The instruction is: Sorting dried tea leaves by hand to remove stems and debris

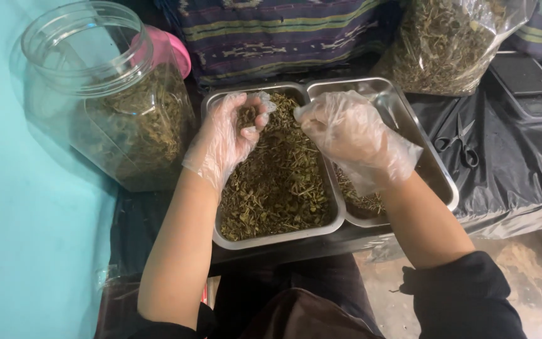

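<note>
A bench (509, 169) draped in black plastic stands beside a turquoise wall (26, 238). On it sit two steel trays side by side: the left tray (271, 242) heaped with dried herbs (280, 182), the right tray (431, 169) nearly bare. Both hands wear clear gloves. The left hand (224, 141) pinches a tuft of herbs over the left tray; the right hand (352, 138) is curled closed above the trays' shared edge. A jar (105, 100) of herbs stands left, scissors (459, 141) right, a bag (446, 41) far right.

Beside me stood a clear plastic jar (105, 107) of dried leaves with its pink lid (174, 50) behind; a leaf-filled bag (446, 41), scissors (462, 139) and a black scale (531, 88) lay opposite.
</note>
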